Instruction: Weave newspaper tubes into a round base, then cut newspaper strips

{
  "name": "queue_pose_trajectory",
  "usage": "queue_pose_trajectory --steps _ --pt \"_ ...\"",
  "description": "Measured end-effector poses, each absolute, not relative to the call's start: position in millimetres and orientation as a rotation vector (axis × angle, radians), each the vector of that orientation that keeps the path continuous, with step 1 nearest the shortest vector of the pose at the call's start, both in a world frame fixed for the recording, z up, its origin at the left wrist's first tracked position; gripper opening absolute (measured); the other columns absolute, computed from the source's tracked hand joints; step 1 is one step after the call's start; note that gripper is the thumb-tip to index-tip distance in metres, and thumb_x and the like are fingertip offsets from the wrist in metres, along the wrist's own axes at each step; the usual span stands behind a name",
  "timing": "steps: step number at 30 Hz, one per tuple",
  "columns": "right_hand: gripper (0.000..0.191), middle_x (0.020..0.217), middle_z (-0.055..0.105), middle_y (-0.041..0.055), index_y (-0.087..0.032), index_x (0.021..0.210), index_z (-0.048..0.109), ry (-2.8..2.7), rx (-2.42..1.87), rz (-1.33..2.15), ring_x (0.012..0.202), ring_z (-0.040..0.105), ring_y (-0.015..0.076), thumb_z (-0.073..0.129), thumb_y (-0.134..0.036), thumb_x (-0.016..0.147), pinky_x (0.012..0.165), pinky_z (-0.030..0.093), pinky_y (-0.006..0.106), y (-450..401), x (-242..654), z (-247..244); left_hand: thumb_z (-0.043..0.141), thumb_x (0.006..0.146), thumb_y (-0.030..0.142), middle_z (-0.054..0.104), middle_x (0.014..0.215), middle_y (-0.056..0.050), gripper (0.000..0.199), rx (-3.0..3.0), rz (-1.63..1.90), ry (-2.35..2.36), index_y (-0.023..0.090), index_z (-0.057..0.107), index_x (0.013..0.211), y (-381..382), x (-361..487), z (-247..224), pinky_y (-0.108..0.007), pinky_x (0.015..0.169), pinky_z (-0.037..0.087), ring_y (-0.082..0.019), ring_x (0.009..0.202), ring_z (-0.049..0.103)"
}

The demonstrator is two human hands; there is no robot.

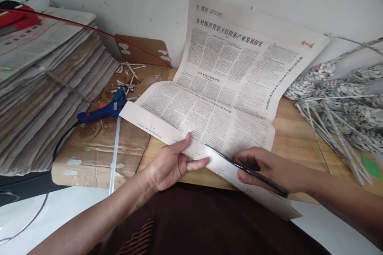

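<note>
A printed newspaper sheet (pixel 221 83) lies over the wooden tabletop, its far part propped up against the wall. Its near edge is folded into a long pale strip that runs slantwise towards my right side. My left hand (pixel 173 163) pinches this folded edge, thumb on top and the other fingers mostly underneath. In my right hand (pixel 266 167) is a pair of dark scissors (pixel 254 173), gripped along the fold. The slim blade tip lies at the paper just right of my left thumb. Parts of the scissors' handles are hidden by my fingers.
A tall tied stack of newspapers (pixel 54 79) stands at left. A blue glue gun (pixel 104 109) with a clear glue stick rests on brown cardboard (pixel 98 151), near paper scraps (pixel 130 73). Woven paper pieces (pixel 338 91) with loose paper strands fill the right side.
</note>
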State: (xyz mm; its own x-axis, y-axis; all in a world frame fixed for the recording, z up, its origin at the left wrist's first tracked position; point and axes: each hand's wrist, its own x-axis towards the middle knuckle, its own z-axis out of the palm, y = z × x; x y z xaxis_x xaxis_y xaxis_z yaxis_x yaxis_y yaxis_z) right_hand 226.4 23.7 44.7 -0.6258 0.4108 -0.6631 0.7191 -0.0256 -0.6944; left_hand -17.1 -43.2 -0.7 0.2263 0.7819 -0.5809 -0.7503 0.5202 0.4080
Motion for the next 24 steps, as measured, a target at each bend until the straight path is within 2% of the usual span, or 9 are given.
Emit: queue_pose_trajectory --steps 5,14,19,24 --pt "0.055 0.065 0.038 -0.0037 -0.018 0.070 0.048 2.016 1.193 -1.716 0.059 0.033 0.0096 0.063 -0.070 0.079 0.050 0.029 0.024 25.0 215.6 42.1 0.060 0.093 0.022 0.065 0.124 -0.013 0.027 0.035 1.056 0.822 0.012 0.061 0.118 -44.2 -15.3 -0.1 -0.045 0.089 0.062 -0.027 0.108 0.067" --pt "0.053 0.064 0.037 -0.0039 -0.018 0.069 0.049 2.069 1.185 -1.672 0.059 0.033 0.0095 0.064 -0.067 0.079 0.050 0.028 0.024 25.7 216.4 40.9 0.059 0.093 0.021 0.064 0.123 -0.014 0.030 0.016 1.064 0.785 0.012 0.059 0.121 -44.4 -16.1 -1.6 -0.046 0.091 0.061 -0.028 0.110 0.066" --pt "0.055 0.061 0.034 -0.0050 -0.018 0.064 0.042 2.067 1.211 -1.613 0.057 0.030 0.0085 0.068 -0.065 0.077 0.048 0.023 0.023 27.2 216.5 41.9 0.059 0.092 0.021 0.064 0.124 -0.014 0.026 0.016 1.050 0.784 0.012 0.061 0.116 -44.6 -12.3 -2.1 -0.043 0.087 0.062 -0.027 0.108 0.067" --pt "0.053 0.062 0.035 -0.0050 -0.018 0.064 0.044 2.075 1.210 -1.630 0.057 0.030 0.0087 0.070 -0.063 0.077 0.049 0.023 0.024 29.2 222.9 40.5 0.061 0.092 0.023 0.067 0.119 -0.015 0.025 0.035 1.037 0.803 0.010 0.062 0.114 -43.4 -18.4 -0.2 -0.039 0.082 0.064 -0.026 0.100 0.070"
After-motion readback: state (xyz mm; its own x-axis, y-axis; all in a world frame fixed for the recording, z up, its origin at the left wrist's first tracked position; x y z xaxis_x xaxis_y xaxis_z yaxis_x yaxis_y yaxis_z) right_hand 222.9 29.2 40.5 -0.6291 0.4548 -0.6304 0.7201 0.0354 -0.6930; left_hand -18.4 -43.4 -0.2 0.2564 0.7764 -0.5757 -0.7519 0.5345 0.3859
